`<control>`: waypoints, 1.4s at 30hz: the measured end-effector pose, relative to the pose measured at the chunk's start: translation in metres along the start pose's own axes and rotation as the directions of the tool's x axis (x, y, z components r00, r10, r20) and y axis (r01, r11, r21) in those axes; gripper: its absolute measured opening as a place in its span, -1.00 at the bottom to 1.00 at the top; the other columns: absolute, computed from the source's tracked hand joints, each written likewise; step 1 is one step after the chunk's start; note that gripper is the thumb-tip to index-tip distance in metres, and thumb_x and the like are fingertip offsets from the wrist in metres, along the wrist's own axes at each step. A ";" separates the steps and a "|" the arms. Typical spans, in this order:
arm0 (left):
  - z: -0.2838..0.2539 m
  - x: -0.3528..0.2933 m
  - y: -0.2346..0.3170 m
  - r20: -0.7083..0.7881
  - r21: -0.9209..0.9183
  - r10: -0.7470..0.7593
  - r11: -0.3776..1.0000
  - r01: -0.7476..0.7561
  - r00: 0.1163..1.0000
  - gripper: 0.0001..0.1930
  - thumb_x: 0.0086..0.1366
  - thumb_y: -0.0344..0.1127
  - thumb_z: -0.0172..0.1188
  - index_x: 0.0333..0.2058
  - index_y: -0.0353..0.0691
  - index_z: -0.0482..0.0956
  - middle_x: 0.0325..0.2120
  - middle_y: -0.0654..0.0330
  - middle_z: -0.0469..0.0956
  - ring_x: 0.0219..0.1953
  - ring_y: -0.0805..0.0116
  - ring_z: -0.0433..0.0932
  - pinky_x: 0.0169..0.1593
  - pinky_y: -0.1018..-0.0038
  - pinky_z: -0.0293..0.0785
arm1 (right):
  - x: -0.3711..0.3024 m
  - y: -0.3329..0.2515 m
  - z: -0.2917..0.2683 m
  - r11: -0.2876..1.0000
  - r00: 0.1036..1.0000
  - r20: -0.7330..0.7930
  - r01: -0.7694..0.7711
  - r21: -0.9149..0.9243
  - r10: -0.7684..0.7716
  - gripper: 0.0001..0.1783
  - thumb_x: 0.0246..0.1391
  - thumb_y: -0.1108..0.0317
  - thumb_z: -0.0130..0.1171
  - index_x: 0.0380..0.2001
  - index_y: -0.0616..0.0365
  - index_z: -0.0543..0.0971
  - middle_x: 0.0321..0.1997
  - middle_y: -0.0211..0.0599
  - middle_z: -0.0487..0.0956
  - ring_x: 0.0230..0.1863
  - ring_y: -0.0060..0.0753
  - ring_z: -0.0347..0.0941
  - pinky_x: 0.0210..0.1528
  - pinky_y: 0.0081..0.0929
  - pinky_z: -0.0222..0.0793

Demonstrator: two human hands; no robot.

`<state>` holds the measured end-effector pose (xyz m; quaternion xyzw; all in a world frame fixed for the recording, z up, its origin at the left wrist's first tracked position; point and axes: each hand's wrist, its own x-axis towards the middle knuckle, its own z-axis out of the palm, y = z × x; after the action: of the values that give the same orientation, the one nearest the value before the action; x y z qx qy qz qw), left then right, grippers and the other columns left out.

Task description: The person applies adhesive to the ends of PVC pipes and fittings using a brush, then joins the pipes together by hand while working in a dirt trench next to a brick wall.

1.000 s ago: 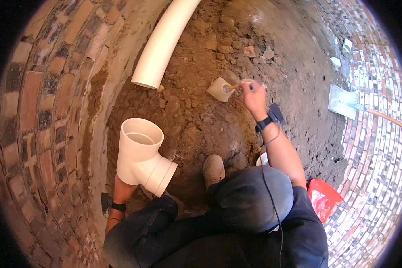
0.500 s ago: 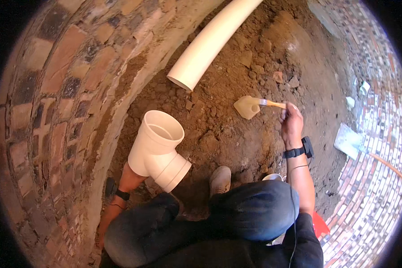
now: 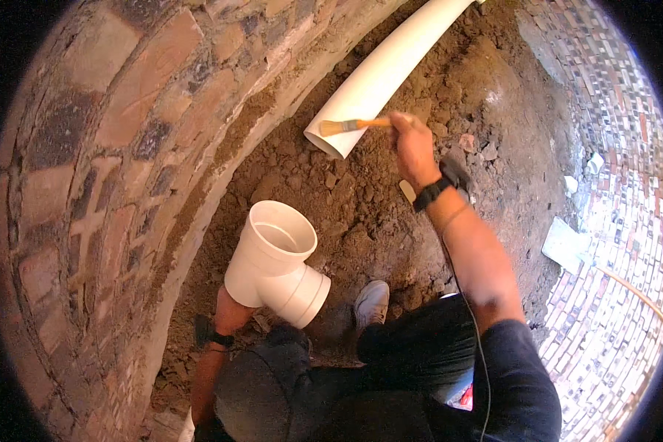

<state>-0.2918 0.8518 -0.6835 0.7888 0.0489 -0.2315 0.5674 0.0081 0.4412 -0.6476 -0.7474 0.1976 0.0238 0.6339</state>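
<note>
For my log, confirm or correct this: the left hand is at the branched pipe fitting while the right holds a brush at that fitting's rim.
Not at the fitting: the head view shows the right hand holding the brush at the end of the long pipe. The rest stands.

Bright right side, dimmer left
Glare whitens the brickwork (image 3: 604, 346) on the right; the brick wall (image 3: 66, 177) opposite lies in softer, browner light. Brick rows bow toward the blackened edges; the right hand (image 3: 416, 151) seems slightly blurred.
</note>
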 end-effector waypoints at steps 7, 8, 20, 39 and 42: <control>-0.004 0.032 0.068 -0.037 -0.020 -0.128 0.992 0.127 0.991 -0.44 0.06 -0.35 0.52 0.02 -0.43 0.56 -0.01 -0.10 0.65 0.01 0.10 0.65 0.07 0.22 0.55 | -0.048 0.100 -0.031 0.904 0.910 -0.275 -0.191 0.384 0.309 -0.73 0.33 0.24 0.12 -0.24 0.25 0.62 -0.49 -0.45 0.52 -0.50 -0.58 0.32 -0.43 -0.46 0.26; -0.006 0.037 0.069 -0.026 -0.017 -0.125 0.992 0.125 0.992 -0.44 0.06 -0.35 0.52 0.02 -0.43 0.56 -0.01 -0.10 0.65 0.01 0.10 0.65 0.07 0.22 0.55 | -0.050 0.105 -0.027 0.869 0.904 -0.256 -0.201 0.452 0.343 -0.74 0.33 0.25 0.12 -0.22 0.26 0.62 -0.49 -0.45 0.51 -0.49 -0.58 0.32 -0.43 -0.47 0.26; -0.044 0.020 0.089 -0.232 0.026 -0.069 0.997 0.077 0.970 -0.38 -0.01 -0.46 0.52 0.06 -0.42 0.52 -0.04 -0.01 0.66 0.00 0.17 0.64 0.10 0.27 0.52 | -0.053 -0.040 0.028 0.779 0.855 -0.067 0.433 -0.454 -0.515 -0.74 0.25 0.28 0.17 -0.30 0.29 0.67 -0.47 0.02 0.65 -0.44 -0.05 0.62 -0.30 -0.23 0.49; -0.041 0.006 0.066 -0.080 0.064 -0.111 0.991 0.116 0.991 -0.22 0.03 -0.35 0.54 0.22 -0.37 0.38 0.17 -0.10 0.51 0.20 -0.04 0.50 0.27 0.13 0.41 | -0.026 -0.035 0.082 0.780 0.845 -0.121 0.414 -0.469 -0.521 -0.75 0.19 0.31 0.17 -0.32 0.29 0.71 -0.25 0.07 0.70 -0.21 0.09 0.67 -0.11 -0.21 0.55; -0.038 0.010 0.059 -0.178 0.067 -0.008 0.998 0.020 0.984 -0.37 0.02 -0.41 0.53 0.08 -0.41 0.51 0.01 -0.10 0.62 0.04 0.10 0.62 0.09 0.21 0.52 | -0.054 -0.002 0.035 0.961 0.901 -0.338 0.244 -0.128 -0.273 -0.73 0.24 0.33 0.19 -0.33 0.38 0.70 -0.32 -0.15 0.72 -0.35 -0.29 0.62 -0.21 -0.36 0.52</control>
<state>-0.2513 0.8647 -0.6270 0.8249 0.0968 -0.1655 0.5318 -0.0338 0.4892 -0.6371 -0.7847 0.2057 -0.1865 0.5542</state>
